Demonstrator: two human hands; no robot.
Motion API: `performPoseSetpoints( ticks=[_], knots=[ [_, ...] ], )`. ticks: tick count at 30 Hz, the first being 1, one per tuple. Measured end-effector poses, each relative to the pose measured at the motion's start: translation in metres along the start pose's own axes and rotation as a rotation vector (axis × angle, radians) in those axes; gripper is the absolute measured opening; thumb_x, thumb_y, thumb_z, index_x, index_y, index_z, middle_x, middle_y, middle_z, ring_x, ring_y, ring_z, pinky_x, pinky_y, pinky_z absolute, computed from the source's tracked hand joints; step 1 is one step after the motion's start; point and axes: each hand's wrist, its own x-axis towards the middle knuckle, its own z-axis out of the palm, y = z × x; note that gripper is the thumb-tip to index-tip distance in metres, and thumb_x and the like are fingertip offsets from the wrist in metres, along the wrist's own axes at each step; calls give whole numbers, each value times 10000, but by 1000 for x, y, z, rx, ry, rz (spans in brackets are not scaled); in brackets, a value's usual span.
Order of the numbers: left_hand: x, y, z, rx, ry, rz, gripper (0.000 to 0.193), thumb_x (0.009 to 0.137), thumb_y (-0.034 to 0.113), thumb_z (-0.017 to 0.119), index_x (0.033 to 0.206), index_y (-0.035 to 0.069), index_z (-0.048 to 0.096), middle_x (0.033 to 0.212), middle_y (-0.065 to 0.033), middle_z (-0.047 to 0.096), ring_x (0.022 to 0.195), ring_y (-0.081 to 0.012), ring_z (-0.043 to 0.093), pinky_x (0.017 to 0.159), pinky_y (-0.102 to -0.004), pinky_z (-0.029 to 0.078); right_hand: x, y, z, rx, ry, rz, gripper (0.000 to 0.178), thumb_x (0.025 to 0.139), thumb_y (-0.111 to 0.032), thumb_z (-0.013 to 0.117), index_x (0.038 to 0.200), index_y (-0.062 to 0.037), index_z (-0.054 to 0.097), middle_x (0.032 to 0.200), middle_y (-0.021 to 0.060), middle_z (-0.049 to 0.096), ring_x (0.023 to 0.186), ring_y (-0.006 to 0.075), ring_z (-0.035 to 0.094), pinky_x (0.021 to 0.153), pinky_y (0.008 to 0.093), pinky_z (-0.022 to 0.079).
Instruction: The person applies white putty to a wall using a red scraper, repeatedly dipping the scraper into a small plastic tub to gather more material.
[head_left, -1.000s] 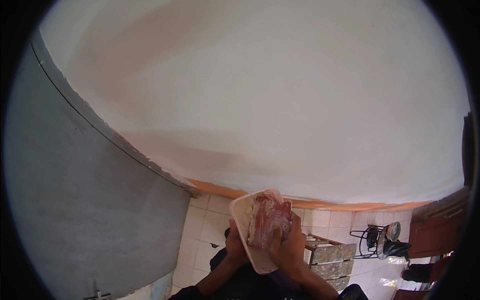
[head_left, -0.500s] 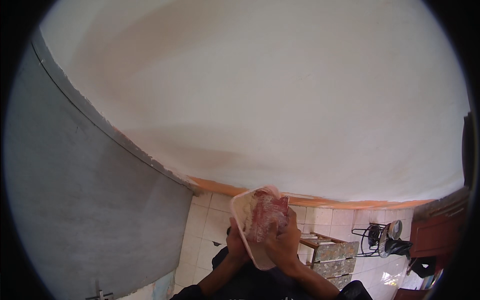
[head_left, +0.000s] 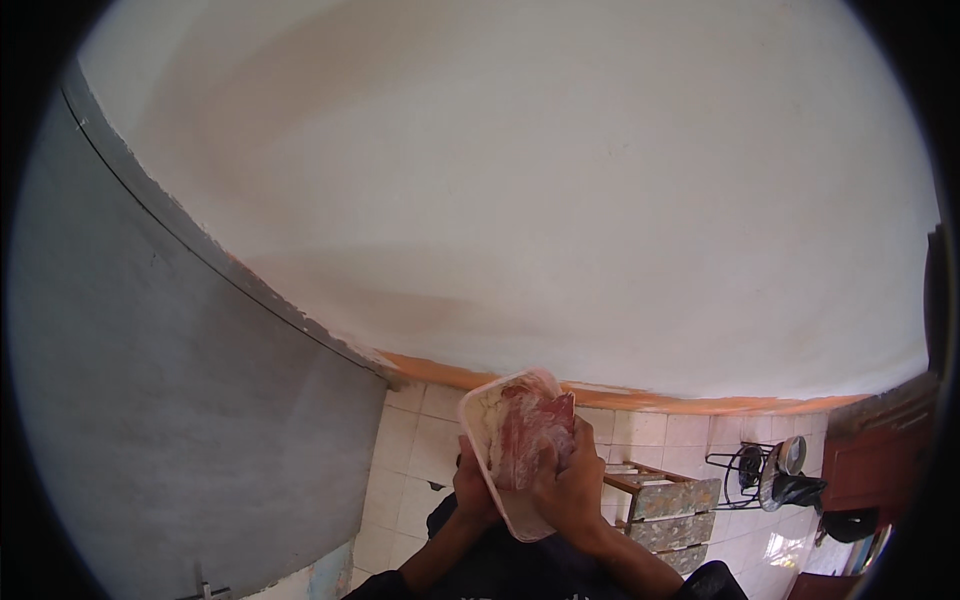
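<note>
My left hand [head_left: 472,487] is closed round the left side of a pale pink shallow tray [head_left: 518,510], which tilts up in front of my body. My right hand [head_left: 572,492] grips a red flat scraper [head_left: 530,440] smeared with whitish paste. The scraper lies over the tray and hides much of its inside. Along the upper left inner side of the tray sits some cream-coloured paste [head_left: 488,415]. My right fingers are partly hidden behind the scraper; the thumb rests on its face.
A white wall [head_left: 560,200] with an orange strip [head_left: 440,374] at its foot rises ahead. Left is a grey door panel [head_left: 200,370]. To the right on the tiled floor [head_left: 420,440] stand a paint-spattered wooden stool [head_left: 675,498], a black metal frame [head_left: 732,470] and a reddish-brown cabinet [head_left: 860,462].
The scraper has shifted slightly over the tray, and my right hand has moved a little with it. My left hand and the tray stay almost in place.
</note>
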Motion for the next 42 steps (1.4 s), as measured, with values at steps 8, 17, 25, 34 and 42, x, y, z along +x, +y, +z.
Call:
performPoseSetpoints(
  ticks=[8,17,25,34,42],
  knots=[
    [-5,7,10,698,372,36,712,1014,576,253,1480,40,295,1437,-171,444,1301,-329,468,1098,-486,383,13,-13,-8,-97,-204,-55,460,897,-78,597,1305,32,415,907,298,668,811,460,680,689,473,554],
    [-8,11,-28,-89,-111,58,690,1020,560,255,1465,37,319,1413,-175,466,1281,-332,483,1086,-490,393,-1,-2,-10,-111,-174,-202,456,891,-81,607,1289,30,412,819,304,655,749,494,651,598,493,539],
    [-8,6,-25,-119,-167,41,681,1023,553,264,1450,30,350,1410,-178,473,1274,-335,491,1091,-486,388,0,-5,-9,-105,-191,-193,501,881,-73,599,1331,6,393,863,303,659,771,498,649,628,502,548],
    [-12,9,-37,-187,-114,2,688,1021,558,266,1447,26,357,1407,-182,477,1275,-333,490,1091,-473,389,5,3,-3,-73,-231,-249,576,868,-76,609,1399,-40,387,1033,299,641,897,502,630,739,502,548],
    [-13,11,-34,-229,-125,-37,704,1014,568,278,1456,25,344,1416,-189,469,1281,-345,484,1091,-494,384,9,1,-19,38,-376,-79,484,888,-68,652,1335,19,487,895,201,697,833,181,691,688,295,538]
  ],
)
